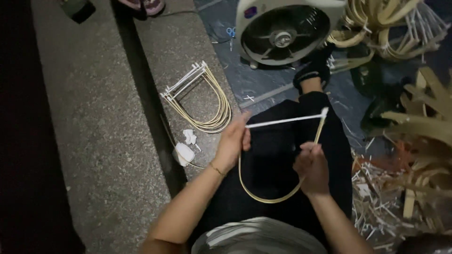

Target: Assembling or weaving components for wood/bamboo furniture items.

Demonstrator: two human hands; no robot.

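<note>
The person is holding a bent bamboo loop [268, 197] over the lap, with a white stick [282, 121] spanning its open top. The left hand [233, 143] is pinching the stick's left end, fingers closed on it; the right hand [311, 167] is gripping the loop's right side, fingers curled around the strip. To the far left, a stack of finished loops [202, 101] is lying on the stone ledge [108, 141], so several pieces look done. On the right, a heap of bamboo strips [414, 155] is waiting, suggesting plenty is left
</note>
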